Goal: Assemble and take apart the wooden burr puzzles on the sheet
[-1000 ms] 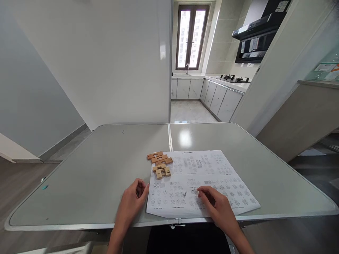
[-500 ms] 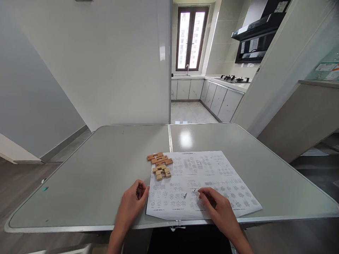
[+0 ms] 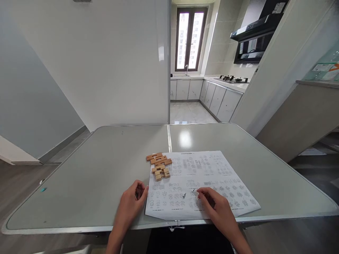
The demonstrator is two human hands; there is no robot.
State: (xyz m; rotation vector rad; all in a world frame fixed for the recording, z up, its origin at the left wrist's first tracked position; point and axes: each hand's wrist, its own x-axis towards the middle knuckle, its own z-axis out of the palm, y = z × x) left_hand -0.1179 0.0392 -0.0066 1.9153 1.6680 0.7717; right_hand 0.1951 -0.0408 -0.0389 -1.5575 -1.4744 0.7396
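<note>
A large printed sheet (image 3: 182, 203) lies flat before me, covered with rows of small line drawings and text. My left hand (image 3: 134, 199) rests on the table just by the sheet's left edge, its fingers loosely curled with nothing seen in them. On the sheet's lower right part lies my right hand (image 3: 214, 204), fingers bent inward and thumb close to them, apparently holding nothing. Several wooden puzzle pieces (image 3: 162, 162), notched bars in darker and lighter wood, sit grouped at the sheet's upper left corner. Neither hand touches them.
The pale folding table (image 3: 79, 183) has a metal rim and a centre seam (image 3: 170, 139). A small green bit (image 3: 43, 189) lies near its left edge. Beyond stand a white wall panel (image 3: 119, 70) and a kitchen with a gas stove (image 3: 233, 79).
</note>
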